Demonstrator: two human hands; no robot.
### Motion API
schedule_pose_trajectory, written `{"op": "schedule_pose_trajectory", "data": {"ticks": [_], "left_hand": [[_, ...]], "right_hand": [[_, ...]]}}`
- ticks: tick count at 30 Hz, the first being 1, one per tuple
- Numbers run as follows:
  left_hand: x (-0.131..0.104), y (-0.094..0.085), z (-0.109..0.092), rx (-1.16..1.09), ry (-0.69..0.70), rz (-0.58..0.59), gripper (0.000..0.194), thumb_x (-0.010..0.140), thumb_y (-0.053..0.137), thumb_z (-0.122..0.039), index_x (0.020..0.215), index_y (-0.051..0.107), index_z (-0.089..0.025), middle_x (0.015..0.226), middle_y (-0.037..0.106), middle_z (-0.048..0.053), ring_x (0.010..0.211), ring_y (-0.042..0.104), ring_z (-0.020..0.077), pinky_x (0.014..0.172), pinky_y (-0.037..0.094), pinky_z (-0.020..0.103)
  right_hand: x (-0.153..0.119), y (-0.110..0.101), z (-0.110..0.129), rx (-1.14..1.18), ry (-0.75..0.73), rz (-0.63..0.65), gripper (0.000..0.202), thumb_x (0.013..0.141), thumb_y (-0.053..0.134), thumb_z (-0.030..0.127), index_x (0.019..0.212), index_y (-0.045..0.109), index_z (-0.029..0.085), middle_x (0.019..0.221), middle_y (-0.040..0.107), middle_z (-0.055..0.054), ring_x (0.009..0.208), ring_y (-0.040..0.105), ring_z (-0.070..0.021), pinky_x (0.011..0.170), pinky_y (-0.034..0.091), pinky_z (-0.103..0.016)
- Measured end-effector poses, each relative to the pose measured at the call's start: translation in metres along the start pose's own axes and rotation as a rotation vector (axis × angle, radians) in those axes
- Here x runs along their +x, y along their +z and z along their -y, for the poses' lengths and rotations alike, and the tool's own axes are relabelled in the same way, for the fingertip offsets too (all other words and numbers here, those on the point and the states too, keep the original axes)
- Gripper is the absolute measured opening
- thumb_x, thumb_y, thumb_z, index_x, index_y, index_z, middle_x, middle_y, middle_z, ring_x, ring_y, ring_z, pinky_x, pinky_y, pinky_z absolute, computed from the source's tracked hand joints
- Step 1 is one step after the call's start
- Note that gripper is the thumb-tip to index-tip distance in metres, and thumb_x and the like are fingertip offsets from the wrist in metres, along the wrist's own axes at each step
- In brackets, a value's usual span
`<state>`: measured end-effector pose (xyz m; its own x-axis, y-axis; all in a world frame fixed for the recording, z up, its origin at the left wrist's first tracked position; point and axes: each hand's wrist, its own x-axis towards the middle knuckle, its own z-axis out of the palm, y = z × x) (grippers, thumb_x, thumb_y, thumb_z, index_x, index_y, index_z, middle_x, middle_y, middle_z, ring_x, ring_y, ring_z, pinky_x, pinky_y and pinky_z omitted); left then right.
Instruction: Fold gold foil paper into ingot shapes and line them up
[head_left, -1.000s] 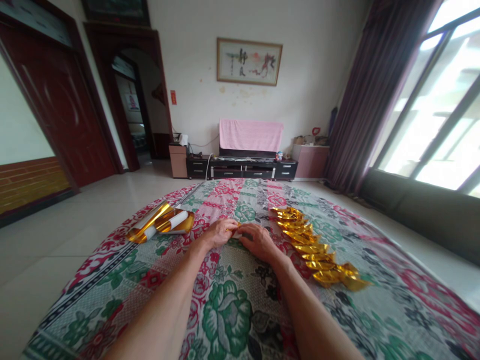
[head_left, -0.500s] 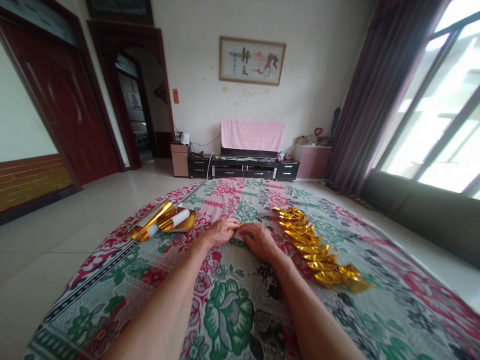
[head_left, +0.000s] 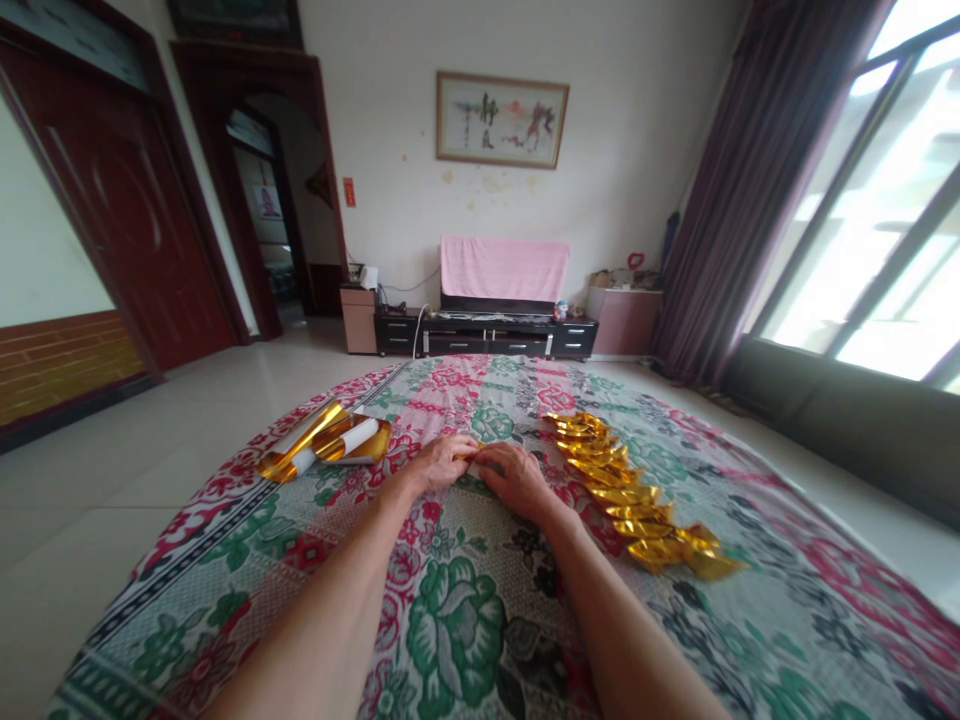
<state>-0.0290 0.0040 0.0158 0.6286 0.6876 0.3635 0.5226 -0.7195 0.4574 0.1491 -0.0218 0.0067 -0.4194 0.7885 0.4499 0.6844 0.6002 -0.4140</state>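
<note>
My left hand [head_left: 442,463] and my right hand [head_left: 514,474] meet over the middle of the flowered tablecloth [head_left: 457,630]. Both have their fingers closed on a small piece of gold foil paper [head_left: 471,456], mostly hidden by the fingers. To the right, several folded gold foil pieces [head_left: 622,497] lie in a row running from the back toward the front right. Left of my hands are sheets of gold foil paper [head_left: 330,440], some curled with white undersides, on a small stack.
Beyond the round table stands a low black cabinet [head_left: 487,338] with a pink cloth [head_left: 504,267] over a screen. A purple curtain [head_left: 742,200] and a window are on the right, a red door [head_left: 135,210] on the left.
My right hand has shifted very slightly left, closer to the left hand's fingertips. The view has moved a little; the foil pieces on the table lie as before.
</note>
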Motion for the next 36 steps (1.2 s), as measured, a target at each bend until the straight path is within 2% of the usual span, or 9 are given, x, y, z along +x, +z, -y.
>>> {"op": "schedule_pose_trajectory", "data": {"ticks": [3,9,14,18,25,28,36], "left_hand": [[0.000,0.000,0.001,-0.006,-0.018,-0.002,0.037,0.073,0.044,-0.009,0.097,0.068,-0.021,0.105,0.063,0.002,0.096,0.056,0.0135,0.090,0.042,0.025],[0.000,-0.001,0.000,-0.028,-0.007,0.007,0.035,0.073,0.044,-0.009,0.095,0.069,-0.020,0.106,0.062,0.002,0.095,0.056,0.0129,0.089,0.042,0.025],[0.000,0.001,0.001,-0.003,-0.057,-0.003,0.037,0.070,0.043,-0.007,0.094,0.068,-0.021,0.107,0.062,0.001,0.097,0.056,0.0131,0.092,0.041,0.028],[0.000,0.003,0.004,-0.007,-0.046,-0.003,0.036,0.070,0.044,-0.008,0.094,0.068,-0.020,0.107,0.062,0.002,0.097,0.056,0.0130,0.092,0.041,0.027],[-0.001,0.002,0.006,-0.021,-0.039,-0.010,0.037,0.071,0.044,-0.008,0.097,0.068,-0.020,0.109,0.062,0.002,0.099,0.055,0.0140,0.093,0.040,0.026],[-0.001,0.002,0.005,-0.041,-0.040,-0.001,0.039,0.070,0.044,-0.007,0.098,0.068,-0.021,0.110,0.061,0.001,0.099,0.054,0.0142,0.092,0.040,0.026],[0.000,0.001,0.003,-0.073,-0.011,-0.002,0.035,0.072,0.044,-0.007,0.092,0.069,-0.020,0.105,0.063,0.002,0.095,0.055,0.0138,0.088,0.042,0.025]], "right_hand": [[0.000,-0.001,0.001,-0.011,0.014,0.006,0.023,0.076,0.052,0.022,0.094,0.065,0.028,0.106,0.062,0.000,0.101,0.053,-0.0179,0.090,0.037,-0.035],[0.001,-0.006,-0.004,0.011,0.012,0.103,0.036,0.067,0.061,0.025,0.103,0.063,0.029,0.114,0.059,-0.001,0.106,0.051,-0.0209,0.093,0.036,-0.038],[0.002,-0.002,-0.007,0.012,-0.010,0.077,0.031,0.072,0.057,0.022,0.102,0.064,0.028,0.110,0.061,-0.002,0.103,0.053,-0.0193,0.091,0.037,-0.036],[0.002,-0.001,-0.005,0.001,-0.022,0.042,0.027,0.077,0.052,0.023,0.101,0.065,0.028,0.108,0.062,-0.002,0.102,0.054,-0.0186,0.090,0.038,-0.035],[0.002,-0.011,0.001,0.015,0.079,0.195,0.043,0.068,0.060,0.028,0.111,0.060,0.030,0.121,0.054,-0.002,0.113,0.046,-0.0234,0.097,0.031,-0.041],[0.004,-0.011,0.001,0.012,0.108,0.208,0.040,0.072,0.057,0.028,0.112,0.059,0.031,0.120,0.054,-0.002,0.114,0.045,-0.0229,0.098,0.029,-0.042],[0.007,-0.012,-0.001,-0.019,0.092,0.191,0.032,0.077,0.054,0.030,0.108,0.062,0.035,0.116,0.057,0.000,0.108,0.049,-0.0226,0.094,0.034,-0.040]]}}
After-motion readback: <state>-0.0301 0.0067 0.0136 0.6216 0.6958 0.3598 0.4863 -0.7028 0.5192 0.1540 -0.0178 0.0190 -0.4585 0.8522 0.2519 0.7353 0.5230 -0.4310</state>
